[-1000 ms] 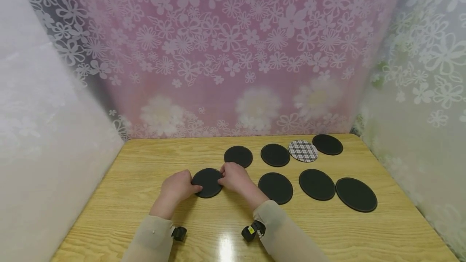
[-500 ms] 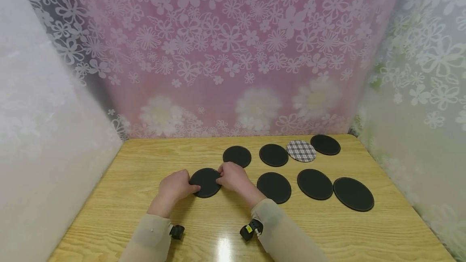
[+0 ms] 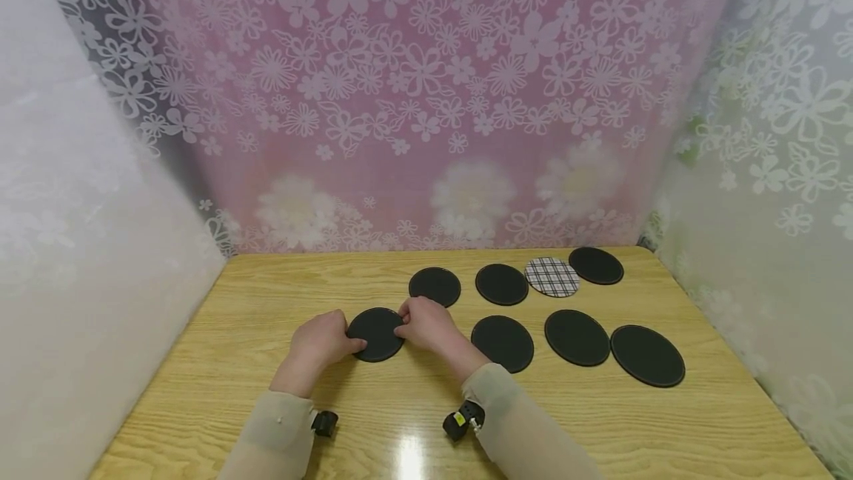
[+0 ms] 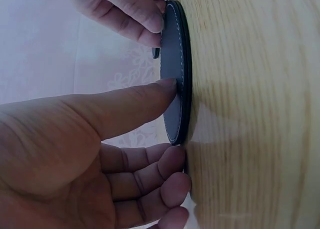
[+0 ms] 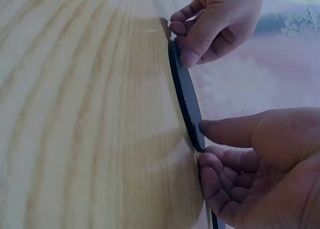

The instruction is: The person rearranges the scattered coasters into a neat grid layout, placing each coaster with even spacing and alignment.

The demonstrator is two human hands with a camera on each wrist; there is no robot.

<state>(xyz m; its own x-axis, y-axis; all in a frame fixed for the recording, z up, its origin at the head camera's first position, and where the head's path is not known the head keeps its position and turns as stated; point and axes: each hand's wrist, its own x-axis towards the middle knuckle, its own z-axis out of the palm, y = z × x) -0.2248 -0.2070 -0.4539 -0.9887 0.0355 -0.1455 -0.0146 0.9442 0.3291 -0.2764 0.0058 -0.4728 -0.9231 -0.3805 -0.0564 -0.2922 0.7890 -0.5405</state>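
A round black coaster (image 3: 377, 332) with pale stitching round its rim lies on the wooden table, left of the others. My left hand (image 3: 320, 341) pinches its left side, thumb on the top face and fingers curled at the edge. On the opposite side my right hand (image 3: 429, 324) grips it the same way. From the left wrist view, the coaster (image 4: 172, 106) appears edge-on, close against the wood, and its rim looks layered. The right wrist view shows the right thumb on the coaster's top (image 5: 186, 91), with the curled fingers just past its rim.
Behind the right hand lies another black coaster (image 3: 435, 286). More black coasters, such as one nearby (image 3: 503, 345), spread to the right in two rows. A plaid coaster (image 3: 553, 277) lies in the back row. Floral curtains (image 3: 426, 132) enclose the table (image 3: 266, 280).
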